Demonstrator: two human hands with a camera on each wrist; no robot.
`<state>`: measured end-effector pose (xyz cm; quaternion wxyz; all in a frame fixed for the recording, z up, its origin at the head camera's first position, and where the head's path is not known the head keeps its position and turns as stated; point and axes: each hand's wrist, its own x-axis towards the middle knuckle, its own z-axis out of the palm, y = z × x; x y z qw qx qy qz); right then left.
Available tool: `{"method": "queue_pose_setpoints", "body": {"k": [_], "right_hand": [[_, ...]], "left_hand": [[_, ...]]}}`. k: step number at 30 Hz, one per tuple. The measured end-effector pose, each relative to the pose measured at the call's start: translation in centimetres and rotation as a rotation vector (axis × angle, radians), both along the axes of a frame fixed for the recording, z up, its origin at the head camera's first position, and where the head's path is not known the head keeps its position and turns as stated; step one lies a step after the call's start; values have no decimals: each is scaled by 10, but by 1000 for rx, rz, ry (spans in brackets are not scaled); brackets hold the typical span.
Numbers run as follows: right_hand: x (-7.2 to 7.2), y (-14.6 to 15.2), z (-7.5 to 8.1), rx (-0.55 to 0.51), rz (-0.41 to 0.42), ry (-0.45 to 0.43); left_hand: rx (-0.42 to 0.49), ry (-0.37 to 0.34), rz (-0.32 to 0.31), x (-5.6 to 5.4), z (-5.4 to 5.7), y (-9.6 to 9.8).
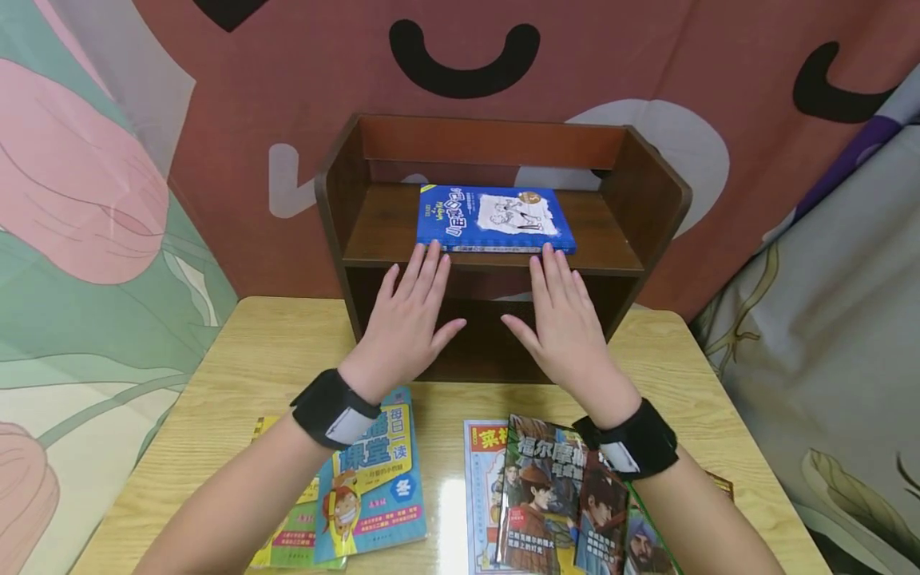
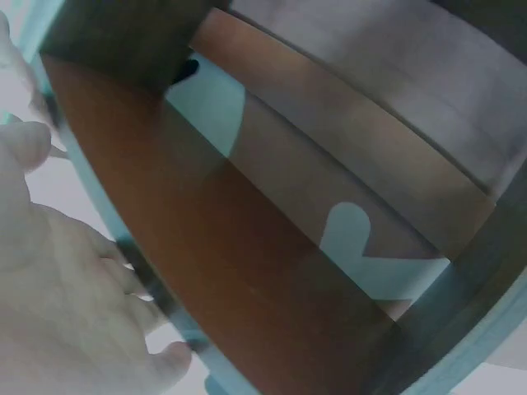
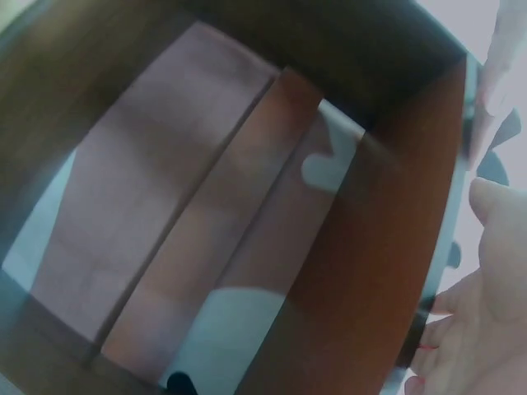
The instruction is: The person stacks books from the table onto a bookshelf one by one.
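A blue book (image 1: pixel 496 220) with a white drawing on its cover lies flat on the upper shelf of a small dark brown bookshelf (image 1: pixel 647 200). My left hand (image 1: pixel 402 323), fingers straight, has its fingertips at the left part of the book's front edge. With its fingers likewise extended, my right hand (image 1: pixel 568 327) touches the right part of that edge. Both thumbs point inward. In the left wrist view, the left hand (image 2: pixel 74 288) is beside the shelf's front edge; the right wrist view has the right hand (image 3: pixel 486 304) along the same edge.
On the wooden table (image 1: pixel 280 343), a blue children's book (image 1: pixel 381 487) overlaps a yellow-green one (image 1: pixel 291 535) at the left. Several comic-style books, including a dark-covered one (image 1: pixel 535 495), overlap at the right, partly under my right forearm. A patterned curtain (image 1: pixel 467 48) hangs behind the bookshelf.
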<state>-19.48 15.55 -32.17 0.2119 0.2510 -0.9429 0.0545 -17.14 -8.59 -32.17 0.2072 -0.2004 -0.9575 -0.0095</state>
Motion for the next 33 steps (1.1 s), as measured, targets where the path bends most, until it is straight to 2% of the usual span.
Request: {"method": "queue_pose_setpoints", "body": {"k": [3, 6, 9, 11, 14, 18, 22, 28, 30, 33], "right_hand": [[15, -1, -8, 5, 28, -9], [30, -5, -21, 15, 62, -44], [45, -10, -34, 24, 97, -109], [55, -15, -44, 25, 119, -171], [69, -24, -60, 30, 154, -265], [87, -42, -83, 73, 217, -360], [104, -61, -104, 153, 316, -432], [132, -93, -130, 259, 512, -475], [140, -105, -137, 302, 542, -469], [149, -122, -145, 379, 527, -451]], "left_hand": [[-21, -48, -5, 19, -8, -4], [-66, -118, -11, 42, -22, -12], [-117, -214, -20, 66, -37, -23], [-131, -303, -18, 78, -48, -29], [-120, -428, -16, 91, -64, -33], [-84, -548, -4, 107, -83, -38], [-32, -638, 33, 118, -101, -47], [10, -735, 172, 125, -121, -65], [12, -749, 197, 126, -124, -69], [22, -771, 212, 127, -126, -74]]}}
